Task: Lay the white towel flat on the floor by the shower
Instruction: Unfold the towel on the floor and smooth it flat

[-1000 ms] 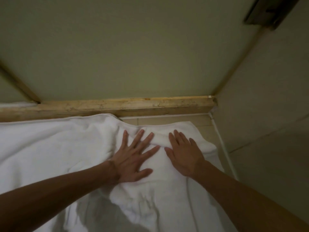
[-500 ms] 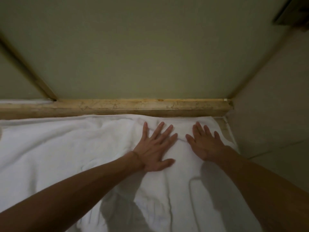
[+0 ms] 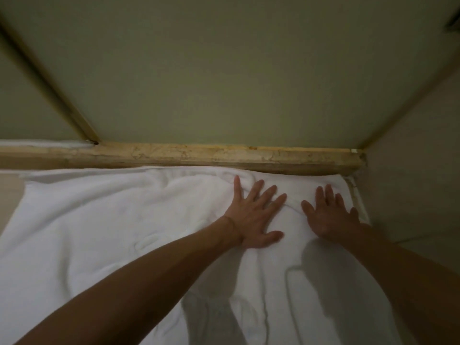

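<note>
Pressing palm-down with fingers spread wide and gripping nothing, the left hand [image 3: 254, 216] and the right hand [image 3: 329, 216] are resting on the white towel [image 3: 112, 232], which is lying across the floor [image 3: 10, 192] with its far edge just beyond the fingertips, against the stone shower curb [image 3: 199, 154]. A low ridge [image 3: 291, 204] is bunching between the two hands, so smoothing is likely going best by sweeping the palms apart with light, even pressure, not shoving cloth forward into the curb.
</note>
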Motion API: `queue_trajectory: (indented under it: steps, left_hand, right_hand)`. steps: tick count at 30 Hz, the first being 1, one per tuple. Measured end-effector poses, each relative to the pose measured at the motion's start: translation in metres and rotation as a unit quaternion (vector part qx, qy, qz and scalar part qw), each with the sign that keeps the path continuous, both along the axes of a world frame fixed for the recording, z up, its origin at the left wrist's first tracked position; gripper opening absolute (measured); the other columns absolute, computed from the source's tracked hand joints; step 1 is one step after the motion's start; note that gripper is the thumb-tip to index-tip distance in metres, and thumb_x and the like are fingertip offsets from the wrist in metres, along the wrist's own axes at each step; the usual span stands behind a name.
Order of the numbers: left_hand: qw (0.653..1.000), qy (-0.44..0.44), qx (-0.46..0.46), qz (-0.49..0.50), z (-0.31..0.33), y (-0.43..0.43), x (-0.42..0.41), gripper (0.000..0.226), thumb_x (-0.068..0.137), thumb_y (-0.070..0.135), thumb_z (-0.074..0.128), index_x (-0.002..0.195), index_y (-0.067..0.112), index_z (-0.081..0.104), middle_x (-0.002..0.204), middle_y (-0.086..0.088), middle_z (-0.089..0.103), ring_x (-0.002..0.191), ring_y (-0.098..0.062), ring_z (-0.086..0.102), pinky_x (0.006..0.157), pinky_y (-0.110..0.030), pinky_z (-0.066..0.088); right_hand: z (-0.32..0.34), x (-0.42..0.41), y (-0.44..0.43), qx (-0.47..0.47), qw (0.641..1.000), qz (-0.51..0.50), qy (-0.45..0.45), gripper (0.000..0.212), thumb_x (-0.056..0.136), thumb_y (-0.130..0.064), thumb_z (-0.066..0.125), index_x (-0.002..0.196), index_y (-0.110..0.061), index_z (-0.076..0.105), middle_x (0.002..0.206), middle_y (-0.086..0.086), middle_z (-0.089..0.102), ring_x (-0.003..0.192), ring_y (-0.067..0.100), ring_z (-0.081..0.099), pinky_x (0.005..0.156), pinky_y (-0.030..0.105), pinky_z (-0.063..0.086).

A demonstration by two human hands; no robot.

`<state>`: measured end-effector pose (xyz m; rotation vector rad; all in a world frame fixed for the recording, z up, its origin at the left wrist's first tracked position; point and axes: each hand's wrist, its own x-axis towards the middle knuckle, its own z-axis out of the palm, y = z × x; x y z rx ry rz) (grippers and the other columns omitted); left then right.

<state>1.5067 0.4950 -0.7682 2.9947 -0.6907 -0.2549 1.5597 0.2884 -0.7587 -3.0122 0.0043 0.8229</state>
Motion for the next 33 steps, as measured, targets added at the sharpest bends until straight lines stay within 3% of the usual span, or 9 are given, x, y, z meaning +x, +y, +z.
queue_trajectory:
  steps: [7,13,20,24,27,33]
  left_hand:
    - [1.000,-0.014,-0.001,-0.024,-0.002,-0.016,-0.009,0.086,0.087,0.072,0.025,0.153,0.024,-0.002,0.162,-0.008,0.004,0.147,-0.034,-0.002,0.102,-0.074,-0.009]
    - [0.999,-0.041,-0.032,0.001,-0.008,-0.008,-0.043,0.083,0.087,0.066,0.029,0.153,0.028,-0.003,0.159,-0.014,-0.018,0.143,-0.036,-0.024,0.102,-0.069,-0.021]
    - [1.000,0.005,0.001,0.011,-0.009,0.001,-0.069,0.077,0.088,0.067,0.021,0.152,0.030,-0.001,0.160,-0.015,-0.007,0.145,-0.040,-0.011,0.101,-0.071,-0.021]
    - [1.000,0.007,-0.003,0.011,-0.005,0.003,-0.068,0.077,0.088,0.067,0.021,0.152,0.031,-0.003,0.160,-0.014,-0.010,0.145,-0.038,-0.014,0.101,-0.068,-0.024]
    - [0.999,0.005,-0.005,0.040,-0.004,0.009,-0.070,0.078,0.086,0.069,0.019,0.151,0.032,-0.003,0.160,-0.014,-0.010,0.145,-0.039,-0.015,0.101,-0.068,-0.024]
    - [0.998,0.035,-0.009,0.046,-0.001,0.014,-0.072,0.076,0.091,0.066,0.023,0.152,0.031,-0.005,0.160,-0.013,-0.011,0.146,-0.036,-0.015,0.105,-0.068,-0.019]
  right_hand:
    - [-0.002,-0.019,-0.020,-0.010,1.000,-0.003,-0.021,0.070,0.095,-0.059,0.012,0.151,-0.021,-0.007,0.160,0.002,-0.016,0.147,0.026,-0.006,0.116,0.052,-0.002]
    - [-0.005,-0.015,-0.019,-0.011,0.999,-0.017,-0.028,0.070,0.095,-0.058,0.013,0.152,-0.021,-0.006,0.160,0.001,-0.016,0.147,0.025,-0.006,0.116,0.050,-0.004]
    - [0.011,0.006,-0.022,0.022,1.000,-0.007,0.006,0.065,0.099,-0.052,0.017,0.152,-0.020,-0.003,0.160,0.002,-0.015,0.147,0.027,-0.006,0.117,0.050,0.004]
    - [0.018,-0.003,-0.011,0.037,0.998,0.015,-0.054,0.060,0.101,-0.046,0.020,0.152,-0.015,0.007,0.161,0.008,-0.006,0.148,0.025,-0.002,0.118,0.046,0.005]
    - [0.011,-0.026,0.003,0.017,0.994,0.048,-0.092,0.062,0.100,-0.047,0.017,0.152,-0.015,0.003,0.160,0.012,-0.006,0.148,0.026,-0.002,0.119,0.045,0.003]
    - [0.002,-0.030,0.006,-0.007,0.997,0.052,-0.054,0.068,0.097,-0.054,0.013,0.151,-0.019,-0.011,0.159,0.011,-0.017,0.146,0.030,-0.011,0.118,0.048,-0.002]
